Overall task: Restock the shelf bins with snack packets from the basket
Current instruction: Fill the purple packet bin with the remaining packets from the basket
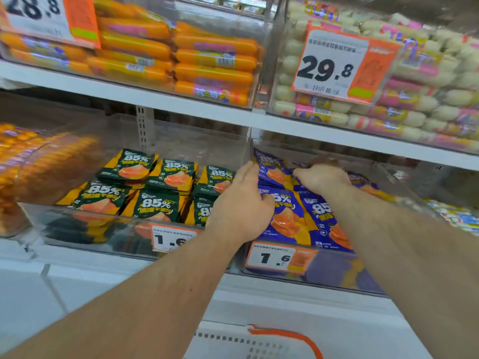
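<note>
Purple packets (287, 218) lie seemingly under both hands' grip.

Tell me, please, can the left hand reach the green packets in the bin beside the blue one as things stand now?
Probably yes. The left hand rests at the clear divider, right next to the green packets, and their bin is open on top with nothing lying over them. The right hand is on the blue packets, out of the way.

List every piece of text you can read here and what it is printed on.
"28.8": price card, upper left
"29.8": price card, upper right
"1.6": bin tag
"1.6", partly hidden: left bin tag
"85%": green packets, purple packets
Other print and barcodes: too blurred.
</note>
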`<state>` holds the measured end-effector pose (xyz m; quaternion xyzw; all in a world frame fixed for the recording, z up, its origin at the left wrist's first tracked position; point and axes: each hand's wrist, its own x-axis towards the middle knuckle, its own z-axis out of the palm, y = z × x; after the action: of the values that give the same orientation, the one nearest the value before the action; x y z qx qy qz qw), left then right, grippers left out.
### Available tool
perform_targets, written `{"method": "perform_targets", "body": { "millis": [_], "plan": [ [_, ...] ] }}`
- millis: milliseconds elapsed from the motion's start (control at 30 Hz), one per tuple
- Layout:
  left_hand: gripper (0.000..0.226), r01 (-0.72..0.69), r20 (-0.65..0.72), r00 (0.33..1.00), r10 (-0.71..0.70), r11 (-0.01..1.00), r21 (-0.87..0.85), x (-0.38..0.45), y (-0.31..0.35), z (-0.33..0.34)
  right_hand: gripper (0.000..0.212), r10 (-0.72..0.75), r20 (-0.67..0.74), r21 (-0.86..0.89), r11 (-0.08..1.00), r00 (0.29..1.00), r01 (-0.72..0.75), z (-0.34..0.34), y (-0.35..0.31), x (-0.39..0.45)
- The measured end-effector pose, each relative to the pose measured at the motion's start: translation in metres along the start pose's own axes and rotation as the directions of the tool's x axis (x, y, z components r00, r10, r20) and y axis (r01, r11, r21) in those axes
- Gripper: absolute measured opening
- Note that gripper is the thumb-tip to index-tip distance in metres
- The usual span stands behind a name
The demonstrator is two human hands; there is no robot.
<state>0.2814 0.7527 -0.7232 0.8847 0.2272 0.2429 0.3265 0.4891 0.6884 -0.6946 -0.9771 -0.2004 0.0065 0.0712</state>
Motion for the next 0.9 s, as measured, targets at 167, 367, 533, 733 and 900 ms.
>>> {"method": "perform_targets", "body": {
  "millis": [167, 367, 533, 733, 900],
  "plan": [
    [0.066, -0.02, -0.003, 1.0, 0.02, 1.0, -0.014, 0.0, -0.002, 0.001, 0.069, -0.046, 0.069, -0.107, 0.993, 0.997, 0.053, 0.011, 0.001, 0.013],
    [0.066, -0.019, -0.007, 1.0, 0.019, 1.0, -0.004, 0.0, -0.001, 0.002, 0.05, -0.101, 0.11, -0.169, 0.978, 0.989, 0.119, 0.01, 0.0, 0.016],
    [0.065, -0.017, -0.01, 1.0, 0.018, 0.999, 0.033, -0.003, 0.002, 0.0, 0.036, -0.065, -0.136, -0.02, 0.998, 0.989, 0.063, -0.001, 0.002, -0.015],
    [0.059, -0.097, -0.171, 0.98, 0.105, 0.994, 0.055, -0.01, 0.001, -0.002, 0.026, -0.147, -0.473, 0.281, 0.91, 0.869, 0.307, -0.006, -0.009, -0.114],
    [0.045, -0.303, -0.422, 0.836, 0.35, 0.937, 0.176, -0.058, -0.004, -0.011, 0.028, -0.152, -0.617, 0.426, 0.761, 0.773, 0.49, 0.029, -0.022, -0.194]
  ]
}}
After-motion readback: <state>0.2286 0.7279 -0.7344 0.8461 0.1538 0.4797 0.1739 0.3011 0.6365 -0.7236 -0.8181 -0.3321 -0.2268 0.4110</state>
